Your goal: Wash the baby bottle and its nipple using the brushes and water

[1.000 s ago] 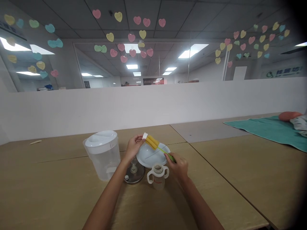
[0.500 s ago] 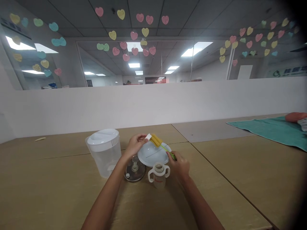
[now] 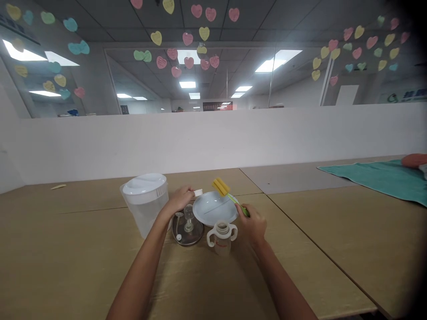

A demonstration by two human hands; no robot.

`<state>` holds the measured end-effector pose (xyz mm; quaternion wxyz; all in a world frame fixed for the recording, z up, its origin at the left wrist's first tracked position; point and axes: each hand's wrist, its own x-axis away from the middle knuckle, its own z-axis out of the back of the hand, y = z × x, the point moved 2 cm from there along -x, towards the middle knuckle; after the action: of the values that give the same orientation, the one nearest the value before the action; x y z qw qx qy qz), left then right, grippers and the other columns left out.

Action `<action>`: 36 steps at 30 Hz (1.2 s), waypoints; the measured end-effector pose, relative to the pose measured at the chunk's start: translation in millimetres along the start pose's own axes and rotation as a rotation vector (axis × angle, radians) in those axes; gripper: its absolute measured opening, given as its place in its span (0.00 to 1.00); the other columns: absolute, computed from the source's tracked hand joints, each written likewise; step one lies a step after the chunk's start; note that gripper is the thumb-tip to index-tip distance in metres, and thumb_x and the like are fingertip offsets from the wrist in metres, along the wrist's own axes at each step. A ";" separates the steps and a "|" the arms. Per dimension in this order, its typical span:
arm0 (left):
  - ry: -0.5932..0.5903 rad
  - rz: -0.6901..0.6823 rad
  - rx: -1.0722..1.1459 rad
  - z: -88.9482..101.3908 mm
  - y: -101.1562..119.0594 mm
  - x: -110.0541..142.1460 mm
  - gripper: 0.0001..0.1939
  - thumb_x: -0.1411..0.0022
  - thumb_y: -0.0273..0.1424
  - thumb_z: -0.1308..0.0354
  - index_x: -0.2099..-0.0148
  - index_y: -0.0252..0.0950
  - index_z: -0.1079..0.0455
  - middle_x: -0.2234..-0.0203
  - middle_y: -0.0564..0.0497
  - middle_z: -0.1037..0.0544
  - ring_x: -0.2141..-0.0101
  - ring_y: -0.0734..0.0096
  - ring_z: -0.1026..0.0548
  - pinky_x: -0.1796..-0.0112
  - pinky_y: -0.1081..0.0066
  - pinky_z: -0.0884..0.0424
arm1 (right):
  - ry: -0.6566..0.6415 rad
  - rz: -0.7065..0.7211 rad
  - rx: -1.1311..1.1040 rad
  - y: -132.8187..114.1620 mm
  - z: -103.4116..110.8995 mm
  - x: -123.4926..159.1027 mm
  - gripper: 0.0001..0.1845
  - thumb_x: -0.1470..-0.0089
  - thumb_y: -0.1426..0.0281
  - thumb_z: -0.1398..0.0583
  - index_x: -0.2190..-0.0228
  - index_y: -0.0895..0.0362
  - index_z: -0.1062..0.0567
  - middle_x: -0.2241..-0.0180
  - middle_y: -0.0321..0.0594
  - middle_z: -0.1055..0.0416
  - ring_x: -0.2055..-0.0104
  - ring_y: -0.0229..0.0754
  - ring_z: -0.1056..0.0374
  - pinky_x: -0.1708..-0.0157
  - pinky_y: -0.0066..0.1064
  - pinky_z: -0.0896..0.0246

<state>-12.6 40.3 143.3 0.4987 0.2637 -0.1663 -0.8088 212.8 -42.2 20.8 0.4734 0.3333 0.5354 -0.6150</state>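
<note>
My left hand [image 3: 180, 200] is closed on a small white ring-shaped bottle cap [image 3: 198, 193] by the bowl's left rim. In my right hand [image 3: 253, 224] is a bottle brush with a yellow sponge head [image 3: 220, 186] and a green handle [image 3: 245, 212]. The sponge points up and left above the far side of a white bowl [image 3: 215, 210], apart from the cap. In front of the bowl stands an uncapped baby bottle [image 3: 223, 245] with two white handles. Beneath my left wrist, a round metal tray [image 3: 193, 240] bears a clear nipple [image 3: 188, 212] and a straw piece with a white end [image 3: 179, 237].
A clear lidded plastic pitcher [image 3: 140, 209] stands left of the tray. At the far right lies a green cloth [image 3: 380, 178] with an orange-red item [image 3: 415, 160] on it. A low white wall [image 3: 207, 142] runs behind the table [image 3: 300, 258].
My left hand has drawn the white cap left, away from the sponge. The brush in my right hand now points up more freely. The view has tilted down slightly.
</note>
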 end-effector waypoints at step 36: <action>-0.036 -0.006 -0.295 5.4 -12.6 12.9 0.26 0.59 0.30 0.39 0.54 0.31 0.38 0.60 0.44 0.29 0.60 0.61 0.29 0.64 0.71 0.35 | 0.014 -0.029 -0.010 -1.7 1.3 -1.9 0.21 0.44 0.57 0.47 0.76 0.58 0.23 0.80 0.41 0.27 0.79 0.33 0.34 0.78 0.24 0.49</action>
<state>-29.6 34.4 137.5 0.5265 0.1735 -0.0536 -0.8305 212.0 -43.1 23.4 0.4621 0.3274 0.5468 -0.6167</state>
